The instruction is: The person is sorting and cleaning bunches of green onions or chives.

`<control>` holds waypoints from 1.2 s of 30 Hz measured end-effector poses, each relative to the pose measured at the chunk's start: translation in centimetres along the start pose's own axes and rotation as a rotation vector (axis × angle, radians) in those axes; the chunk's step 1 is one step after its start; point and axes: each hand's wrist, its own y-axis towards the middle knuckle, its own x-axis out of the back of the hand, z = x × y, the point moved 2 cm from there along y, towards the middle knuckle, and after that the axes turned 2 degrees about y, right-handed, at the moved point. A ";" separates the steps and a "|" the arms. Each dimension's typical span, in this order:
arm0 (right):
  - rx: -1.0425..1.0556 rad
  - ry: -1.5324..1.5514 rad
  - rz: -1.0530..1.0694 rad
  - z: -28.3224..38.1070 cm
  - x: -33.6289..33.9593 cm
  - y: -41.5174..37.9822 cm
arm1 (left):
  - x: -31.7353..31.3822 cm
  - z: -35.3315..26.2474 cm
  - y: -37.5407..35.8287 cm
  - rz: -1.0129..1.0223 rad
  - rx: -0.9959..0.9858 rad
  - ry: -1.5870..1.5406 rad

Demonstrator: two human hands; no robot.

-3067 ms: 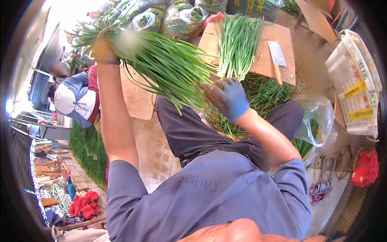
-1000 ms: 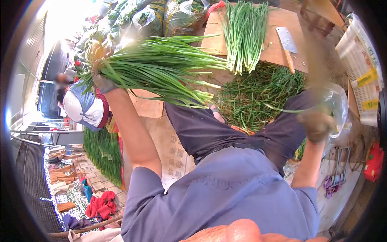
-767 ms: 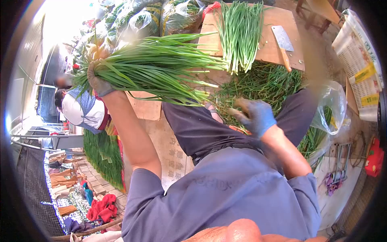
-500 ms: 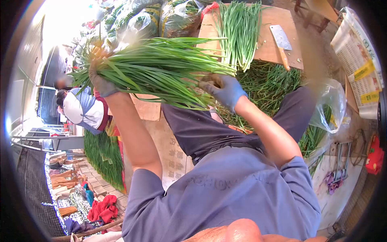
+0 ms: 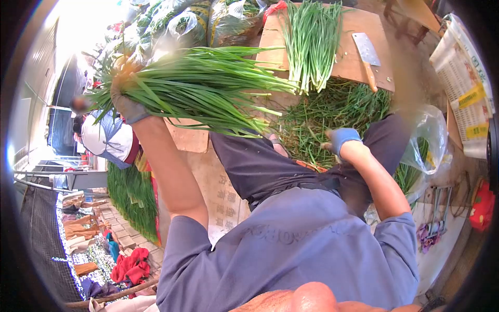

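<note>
My left hand [image 5: 131, 103], in a grey work glove, is closed around the leafy end of a large bunch of garlic chives [image 5: 202, 86]. The bunch is held up sideways, its pale cut ends pointing right. My right hand [image 5: 344, 139], in a blue glove with a darker palm, is apart from the bunch, over a heap of loose green trimmings [image 5: 312, 122] by my right knee. Its fingertips look slightly spread and blurred, with nothing visible between them.
Ahead, a wooden board [image 5: 358, 62] bears more garlic chives [image 5: 313, 47] and a cleaver [image 5: 367, 57]. Stuffed plastic bags [image 5: 234, 23] stand behind. A person [image 5: 106, 138] bends at the left near a green pile [image 5: 132, 200]. A clear bag [image 5: 429, 138] lies at the right.
My right hand has left the cut ends of the bunch and moved right and down over the trimmings. My left hand still holds the bunch in nearly the same place.
</note>
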 end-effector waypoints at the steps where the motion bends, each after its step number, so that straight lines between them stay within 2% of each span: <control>1: 0.020 0.031 -0.089 1.6 1.2 -1.4 | -0.3 0.0 -0.2 0.047 0.041 -0.046; 3: 0.262 0.150 -0.563 5.7 4.1 -2.5 | -0.6 0.0 -0.3 -0.062 0.009 0.025; 5: 0.460 0.381 -0.692 9.3 5.9 -3.4 | -0.9 0.3 -0.2 -0.117 -0.002 0.034; 6: 0.386 0.654 -0.492 10.8 6.6 -3.9 | -0.6 0.5 0.0 -0.121 0.005 0.010; 7: 0.355 0.868 -0.441 12.0 6.3 -3.0 | -0.9 0.6 0.1 -0.127 0.011 -0.015; 8: 0.112 1.327 -0.076 12.8 5.7 -2.7 | -1.1 0.6 -0.1 -0.126 0.003 -0.002; 9: 0.155 1.476 -0.021 13.4 5.1 -1.8 | -1.9 0.9 -0.6 -0.127 -0.006 0.011; 11: 0.257 1.483 -0.178 14.0 3.6 0.2 | -2.6 1.1 -0.9 -0.078 0.015 0.015; 13: 0.369 1.164 -0.580 14.8 4.0 0.7 | -2.8 1.0 -1.2 0.018 0.066 -0.003; 16: 0.510 0.878 -0.702 15.2 7.0 -0.4 | -3.2 1.7 -1.4 0.092 0.168 -0.210; 17: 0.502 1.105 -0.513 15.6 8.3 -0.6 | -2.4 1.8 -1.1 0.039 0.135 -0.102; 19: 0.458 1.532 -0.103 17.0 11.3 -1.0 | -4.3 2.5 -2.0 0.121 0.221 -0.207; 20: 0.517 1.620 -0.121 17.9 13.0 -1.4 | -5.2 3.0 -2.3 0.164 0.273 -0.260; 22: 0.647 1.784 -0.165 19.1 16.5 -1.9 | -3.8 3.8 -1.6 0.130 0.215 -0.206; 25: 0.694 1.713 -0.341 17.9 20.0 -3.2 | -2.8 4.2 -1.2 0.040 0.171 -0.113; 26: 0.729 1.291 -0.494 17.7 19.1 -2.4 | -2.5 4.2 -1.4 -0.001 0.165 -0.080; 28: 0.727 0.434 -0.725 17.6 16.2 -0.7 | -3.4 4.0 -1.9 0.077 0.263 -0.130; 29: 0.691 0.514 -0.553 16.7 15.2 -0.7 | -3.5 4.0 -1.8 0.118 0.288 -0.170; 30: 0.627 0.586 -0.550 16.3 16.2 -1.0 | -3.6 4.2 -1.9 0.154 0.312 -0.216; 32: 0.501 0.730 -0.525 15.8 18.6 -1.6 | -4.5 4.8 -2.9 0.052 0.208 -0.159; 33: 0.524 0.259 -0.479 17.0 16.8 1.2 | -5.7 5.2 -2.9 0.017 0.162 -0.124; 34: 0.660 0.226 -0.370 17.0 16.0 1.6 | -6.5 5.4 -2.7 -0.010 0.123 -0.087; 35: 0.704 0.720 -0.404 17.1 16.0 4.2 | -5.5 5.8 -2.0 0.039 0.229 -0.238; 36: 0.720 0.965 -0.372 17.3 16.7 4.8 | -6.0 6.1 -1.8 0.023 0.176 -0.187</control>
